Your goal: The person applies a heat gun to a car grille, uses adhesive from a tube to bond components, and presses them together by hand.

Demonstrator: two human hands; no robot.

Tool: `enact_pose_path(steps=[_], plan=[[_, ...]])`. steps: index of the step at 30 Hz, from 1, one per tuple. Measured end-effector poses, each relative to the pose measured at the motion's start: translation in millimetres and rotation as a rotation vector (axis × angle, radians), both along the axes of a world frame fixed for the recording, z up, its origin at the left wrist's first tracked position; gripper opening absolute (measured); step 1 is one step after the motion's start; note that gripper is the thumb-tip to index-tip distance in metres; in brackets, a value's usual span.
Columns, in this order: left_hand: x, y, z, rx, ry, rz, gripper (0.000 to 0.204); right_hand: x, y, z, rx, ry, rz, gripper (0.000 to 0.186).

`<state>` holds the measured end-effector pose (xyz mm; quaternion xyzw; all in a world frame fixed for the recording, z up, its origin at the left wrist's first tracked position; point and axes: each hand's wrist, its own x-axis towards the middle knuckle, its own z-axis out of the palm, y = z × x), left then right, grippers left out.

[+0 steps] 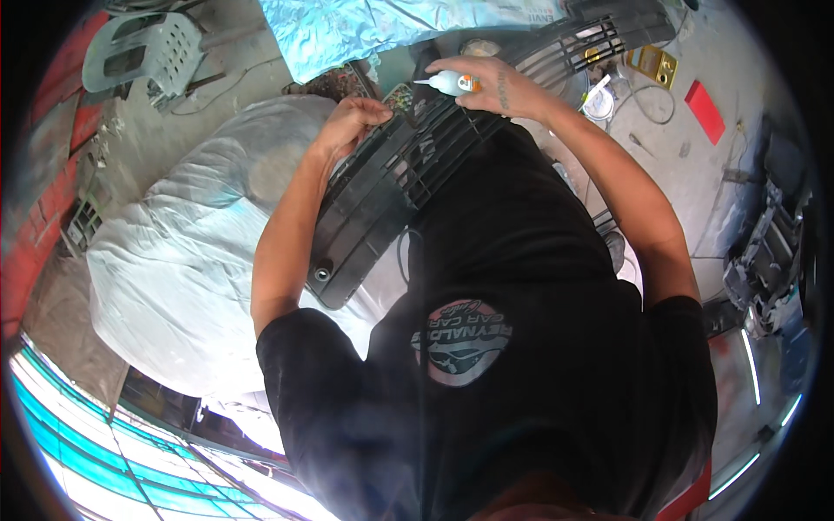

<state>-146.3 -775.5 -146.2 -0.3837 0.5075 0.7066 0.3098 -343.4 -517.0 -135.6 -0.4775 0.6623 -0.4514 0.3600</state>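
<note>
A dark slatted plastic car grille (373, 200) lies across my lap, slanting from lower left to upper right. My left hand (352, 117) is closed around its upper edge, fingers curled over a slat. My right hand (491, 85) holds a small white glue bottle (452, 83) with an orange band, its thin nozzle pointing left over the grille's slats. My black shirt fills the middle of the view and hides the grille's lower right part.
A large white cloth-covered bulk (182, 260) sits at my left. A grey plastic chair (143, 52) stands at upper left, a crinkled blue-silver sheet (347, 30) ahead. A red flat block (705, 111), a brass-coloured piece (653, 65) and wires lie on the concrete floor at right.
</note>
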Motion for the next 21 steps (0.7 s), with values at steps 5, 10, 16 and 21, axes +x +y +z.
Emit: enact_pose_path(steps=[5, 10, 16, 21], plan=[[-6, -1, 7, -0.001, -0.025, -0.057, 0.009, -17, -24, 14, 0.244, -0.053, 0.181, 0.047], [-2, 9, -2, -0.040, 0.000, 0.058, 0.006, -17, -36, -4, 0.257, -0.053, 0.308, 0.050], [1, 4, -11, -0.069, -0.023, 0.027, 0.012, -24, -46, -21, 0.287, -0.166, 0.391, 0.051], [2, 7, -12, -0.067, -0.021, 0.062, 0.018, -25, -54, -6, 0.344, -0.088, 0.387, 0.053]])
